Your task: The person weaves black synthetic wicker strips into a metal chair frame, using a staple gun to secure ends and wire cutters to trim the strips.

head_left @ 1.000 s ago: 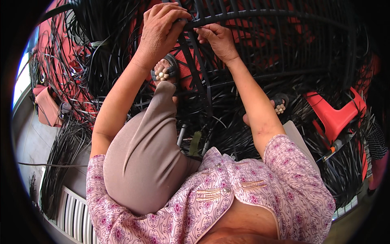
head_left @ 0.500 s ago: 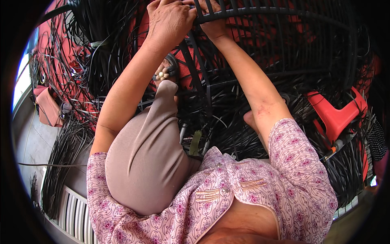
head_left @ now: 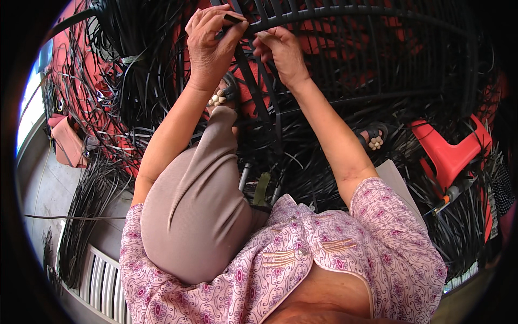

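A black woven frame (head_left: pixel 345 12) with a curved rail and rows of slats stands at the top of the view. Near the left end of its rail, my left hand (head_left: pixel 213 48) is closed on a flat black strip (head_left: pixel 233 18), which bends between thumb and fingers. Just below the rail, my right hand (head_left: pixel 286 56) has its fingers curled with thumb and forefinger together. Whatever it pinches, if anything, is too small to make out. Dark legs of the frame run down between my forearms.
A thick bundle of black strips (head_left: pixel 129 75) hangs at upper left, with loose strips strewn over the red floor covering. A red plastic stool (head_left: pixel 450 148) is at right, beside a screwdriver-like tool (head_left: pixel 447 198). Another strip bundle (head_left: pixel 81 227) lies at lower left.
My right hand has come out from behind the rail to its near side. My left hand has shifted slightly left and nearer, and the strip in it now shows.
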`<state>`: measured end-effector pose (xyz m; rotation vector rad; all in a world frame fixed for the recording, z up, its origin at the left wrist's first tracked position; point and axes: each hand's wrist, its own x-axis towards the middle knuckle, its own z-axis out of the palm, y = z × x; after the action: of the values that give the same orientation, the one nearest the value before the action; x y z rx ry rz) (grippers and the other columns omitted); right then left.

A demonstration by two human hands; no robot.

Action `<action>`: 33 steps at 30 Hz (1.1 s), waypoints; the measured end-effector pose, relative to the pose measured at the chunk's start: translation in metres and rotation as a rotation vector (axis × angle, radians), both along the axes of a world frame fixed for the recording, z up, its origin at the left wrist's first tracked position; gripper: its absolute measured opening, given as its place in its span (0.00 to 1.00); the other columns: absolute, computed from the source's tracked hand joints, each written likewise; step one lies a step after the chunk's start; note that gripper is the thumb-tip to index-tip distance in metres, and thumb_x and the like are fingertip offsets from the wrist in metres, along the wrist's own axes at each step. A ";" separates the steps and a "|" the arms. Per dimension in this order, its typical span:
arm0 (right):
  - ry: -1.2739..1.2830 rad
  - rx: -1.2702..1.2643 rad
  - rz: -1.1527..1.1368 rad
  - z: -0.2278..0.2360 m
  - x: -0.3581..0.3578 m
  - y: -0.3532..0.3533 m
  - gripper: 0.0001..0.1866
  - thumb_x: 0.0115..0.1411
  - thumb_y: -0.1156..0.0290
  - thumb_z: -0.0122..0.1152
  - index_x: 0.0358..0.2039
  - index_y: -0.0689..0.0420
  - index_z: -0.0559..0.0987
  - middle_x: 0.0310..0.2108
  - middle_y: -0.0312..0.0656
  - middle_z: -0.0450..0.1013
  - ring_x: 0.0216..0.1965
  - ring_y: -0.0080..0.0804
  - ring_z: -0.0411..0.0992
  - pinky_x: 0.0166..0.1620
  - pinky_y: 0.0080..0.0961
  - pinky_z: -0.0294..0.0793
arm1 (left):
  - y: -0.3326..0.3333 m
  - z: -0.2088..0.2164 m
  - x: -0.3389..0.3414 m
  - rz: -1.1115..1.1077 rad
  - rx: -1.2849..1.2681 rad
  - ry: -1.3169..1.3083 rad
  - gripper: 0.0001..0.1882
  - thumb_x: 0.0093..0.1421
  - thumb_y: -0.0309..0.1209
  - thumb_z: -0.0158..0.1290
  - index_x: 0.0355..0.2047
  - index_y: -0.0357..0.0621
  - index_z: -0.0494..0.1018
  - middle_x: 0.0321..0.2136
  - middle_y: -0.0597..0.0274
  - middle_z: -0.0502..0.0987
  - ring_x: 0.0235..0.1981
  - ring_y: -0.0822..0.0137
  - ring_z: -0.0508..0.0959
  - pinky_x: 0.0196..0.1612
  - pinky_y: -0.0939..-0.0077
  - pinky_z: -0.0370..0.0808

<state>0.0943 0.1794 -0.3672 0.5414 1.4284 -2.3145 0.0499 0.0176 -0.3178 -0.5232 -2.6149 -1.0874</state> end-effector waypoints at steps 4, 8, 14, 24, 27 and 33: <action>-0.111 -0.103 0.031 0.027 0.012 0.001 0.16 0.64 0.59 0.50 0.35 0.57 0.80 0.26 0.35 0.76 0.24 0.22 0.73 0.28 0.17 0.67 | -0.001 0.004 0.004 -0.063 -0.036 0.073 0.06 0.49 0.30 0.63 0.30 0.53 0.80 0.32 0.74 0.79 0.45 0.67 0.76 0.56 0.62 0.60; -0.192 -0.187 0.037 0.032 0.005 0.001 0.16 0.64 0.57 0.51 0.35 0.56 0.80 0.26 0.34 0.76 0.26 0.22 0.74 0.28 0.17 0.68 | 0.001 0.008 0.006 -0.103 -0.143 0.195 0.11 0.44 0.30 0.63 0.31 0.54 0.80 0.32 0.75 0.78 0.43 0.66 0.75 0.56 0.58 0.60; -0.334 -0.206 0.007 0.055 -0.007 0.000 0.16 0.59 0.56 0.58 0.30 0.56 0.81 0.25 0.35 0.77 0.26 0.23 0.75 0.29 0.18 0.70 | 0.005 0.015 0.014 -0.085 -0.195 0.314 0.11 0.40 0.29 0.63 0.28 0.56 0.80 0.29 0.76 0.75 0.42 0.68 0.74 0.56 0.58 0.61; -0.298 -0.145 -0.001 0.054 -0.010 -0.004 0.09 0.58 0.65 0.64 0.29 0.57 0.82 0.26 0.34 0.76 0.27 0.21 0.73 0.31 0.19 0.72 | -0.001 0.018 0.023 -0.181 -0.179 0.192 0.12 0.41 0.29 0.63 0.30 0.54 0.79 0.32 0.75 0.75 0.44 0.67 0.73 0.58 0.60 0.59; -0.211 -0.102 0.062 0.053 -0.009 -0.002 0.09 0.60 0.65 0.63 0.32 0.57 0.82 0.27 0.33 0.77 0.28 0.19 0.73 0.32 0.18 0.71 | -0.016 0.016 0.028 -0.103 -0.007 -0.029 0.12 0.46 0.26 0.63 0.33 0.49 0.77 0.35 0.68 0.76 0.45 0.62 0.74 0.56 0.61 0.64; 0.017 0.241 0.191 0.046 -0.003 -0.003 0.12 0.63 0.62 0.61 0.36 0.58 0.82 0.27 0.30 0.77 0.27 0.14 0.71 0.30 0.14 0.68 | -0.010 0.005 0.037 0.322 0.745 -0.954 0.29 0.55 0.38 0.65 0.50 0.34 0.67 0.40 0.57 0.75 0.42 0.70 0.75 0.48 0.77 0.72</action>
<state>0.0910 0.1763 -0.3209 0.4300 1.7003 -2.0184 0.0874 0.0073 -0.3123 0.7185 -2.4308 -2.4092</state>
